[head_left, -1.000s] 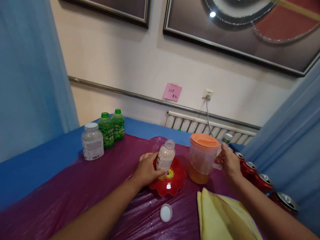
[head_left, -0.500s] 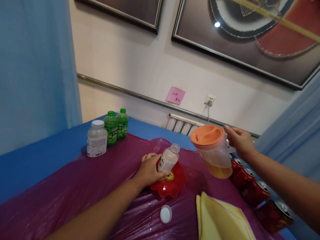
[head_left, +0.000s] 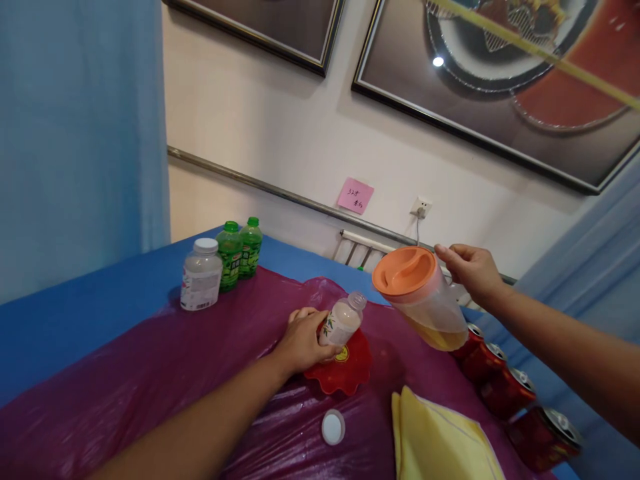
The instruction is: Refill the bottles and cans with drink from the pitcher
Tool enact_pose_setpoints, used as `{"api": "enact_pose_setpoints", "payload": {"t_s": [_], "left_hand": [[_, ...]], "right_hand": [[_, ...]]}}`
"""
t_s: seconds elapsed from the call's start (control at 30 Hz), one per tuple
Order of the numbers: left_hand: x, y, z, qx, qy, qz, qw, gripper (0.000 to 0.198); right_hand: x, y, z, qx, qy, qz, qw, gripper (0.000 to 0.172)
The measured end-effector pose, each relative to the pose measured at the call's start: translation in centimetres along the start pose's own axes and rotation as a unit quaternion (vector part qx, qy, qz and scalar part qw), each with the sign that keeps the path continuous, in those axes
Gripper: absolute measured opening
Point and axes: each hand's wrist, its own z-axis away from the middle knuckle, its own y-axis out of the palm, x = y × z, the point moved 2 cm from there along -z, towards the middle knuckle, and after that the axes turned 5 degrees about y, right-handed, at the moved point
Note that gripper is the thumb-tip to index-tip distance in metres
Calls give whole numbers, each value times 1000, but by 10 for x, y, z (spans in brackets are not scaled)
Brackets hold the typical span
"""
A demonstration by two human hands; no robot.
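My left hand [head_left: 305, 339] is wrapped round a small clear bottle [head_left: 342, 323] with a plant-printed label and no cap. The bottle leans to the right over a red scalloped plate [head_left: 345, 373]. In my right hand [head_left: 473, 270] is the handle of a clear pitcher [head_left: 425, 303] with an orange lid [head_left: 404, 270]. Yellowish liquid [head_left: 443, 339] lies in its lower right part. The pitcher is tilted, its lid towards the bottle, with a gap between the two. A white cap [head_left: 333, 427] rests on the purple plastic sheet [head_left: 200, 380] in front of the plate.
Several red cans [head_left: 545, 437] stand in a row at the right edge. A folded yellow cloth [head_left: 443, 437] lies front right. At the back left are a white-capped jar [head_left: 201, 275] and two green bottles [head_left: 230, 257]. The table cover [head_left: 100, 293] is blue.
The pitcher has tipped further to the left and come nearer the bottle's mouth. The bottle leans slightly more to the right in my left hand. The camera view has shifted a little.
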Motion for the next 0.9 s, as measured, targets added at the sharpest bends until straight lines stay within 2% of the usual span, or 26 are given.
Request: {"api": "enact_pose_setpoints", "payload": {"t_s": [0.5,0.67,0.9], "left_hand": [[-6,-4,2,26,-10,9,1000,66],[-7,-5,1,60,-22,5,998,69],[-8,-5,2,58,-21,15,998,69]], "right_hand": [[13,5,-1,22,-36,57,998,64],[17,5,0,24,-39,88,995,66],[14,4,0,24,-25,94,995,66]]}}
